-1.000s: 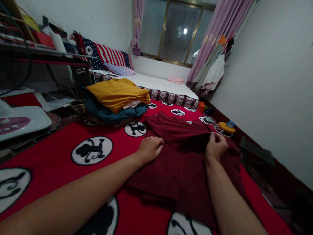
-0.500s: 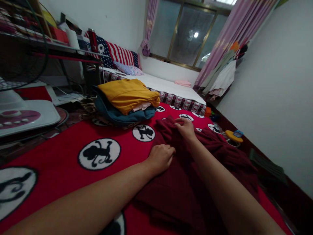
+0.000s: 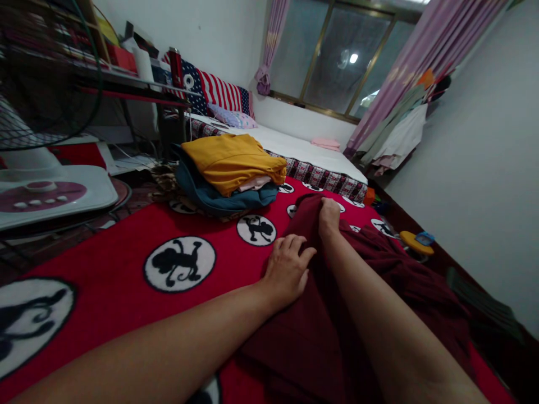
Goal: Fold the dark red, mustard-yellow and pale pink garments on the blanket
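Note:
A dark maroon garment [image 3: 305,331] lies spread on the red blanket [image 3: 126,320] in front of me, its right part bunched in loose folds. My left hand [image 3: 288,266] rests on the left edge of the cloth, fingers apart and thumb out to the right. Farther away, my right hand [image 3: 329,217] is closed on the garment's far end, with the fingertips partly hidden. Which kind of garment it is I cannot tell. Beyond my left hand sits a stack of folded clothes, a mustard yellow one [image 3: 231,160] on top of a teal one [image 3: 223,199].
An electric fan [image 3: 54,191] stands at the left, near a cluttered desk [image 3: 135,92]. Behind the blanket is a bed with a white top [image 3: 290,143], below a window. Hanging clothes [image 3: 400,140] and a yellow stool [image 3: 416,242] are at the right.
My right hand has closed on the garment's far end, and the cloth there looks smoother and straighter. My left hand's fingers have spread from a curled shape. The view has shifted slightly left.

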`<state>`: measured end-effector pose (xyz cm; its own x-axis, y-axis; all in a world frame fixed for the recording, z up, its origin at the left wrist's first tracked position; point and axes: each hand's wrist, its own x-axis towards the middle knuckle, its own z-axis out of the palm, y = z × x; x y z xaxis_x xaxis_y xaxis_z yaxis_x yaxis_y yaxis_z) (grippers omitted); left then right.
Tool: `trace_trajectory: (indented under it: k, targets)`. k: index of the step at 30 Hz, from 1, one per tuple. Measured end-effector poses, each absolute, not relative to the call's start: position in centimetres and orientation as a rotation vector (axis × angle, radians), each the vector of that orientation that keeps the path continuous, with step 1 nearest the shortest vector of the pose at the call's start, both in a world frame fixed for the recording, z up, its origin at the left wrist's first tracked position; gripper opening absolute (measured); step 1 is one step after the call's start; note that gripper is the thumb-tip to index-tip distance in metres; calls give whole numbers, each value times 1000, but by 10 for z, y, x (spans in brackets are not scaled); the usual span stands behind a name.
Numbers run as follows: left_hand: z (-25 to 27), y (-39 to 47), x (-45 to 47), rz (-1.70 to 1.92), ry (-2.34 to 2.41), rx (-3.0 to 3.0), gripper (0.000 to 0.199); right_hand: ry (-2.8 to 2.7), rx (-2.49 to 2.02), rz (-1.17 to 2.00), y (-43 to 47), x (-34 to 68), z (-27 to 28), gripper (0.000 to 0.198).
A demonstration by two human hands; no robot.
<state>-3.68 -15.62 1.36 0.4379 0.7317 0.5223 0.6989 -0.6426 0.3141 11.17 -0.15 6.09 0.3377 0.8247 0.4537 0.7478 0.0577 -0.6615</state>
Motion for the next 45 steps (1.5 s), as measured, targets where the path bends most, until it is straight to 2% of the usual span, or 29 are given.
trace_trajectory:
  k: [3,5,12,16,18,23,30,34,36,38,41,45]
  targets:
    - [9,-154,-35,1060,1384,2568,67,-1404,-1620,144,2,117,62,30]
    - [4,-152,-33,1010,1403,2558,74,-1442,-1564,199,6,113,57,27]
    - [-1,-148,-32,810,1487,2478,70,-1635,-1499,435,14,110,36,38]
    - [-2,-149,-31,783,1478,2478,67,-1890,-1591,635,13,134,45,32]
    - [-3,-149,-30,777,1480,2479,66,-1970,-1668,562,14,143,50,27]
    - [-3,-148,-29,743,1482,2489,64,-1817,-1818,-27,14,139,38,23]
    - [-2,-144,-30,679,1483,2511,59,-1946,-2067,-68,1,123,25,28]
    - [-1,-143,-31,667,1469,2518,58,-2020,-1920,-194,-39,124,33,51]
    - [0,-144,-31,676,1464,2518,57,-2004,-1742,-285,-71,128,36,51]
    - [2,-144,-32,694,1458,2517,55,-1933,-1596,-287,-107,135,36,37]
    - [4,-144,-32,761,1341,2558,51,-1797,-1563,-109,-154,149,29,21]
    - [7,-143,-31,832,935,2691,58,-1606,-1604,140,-183,164,11,19]
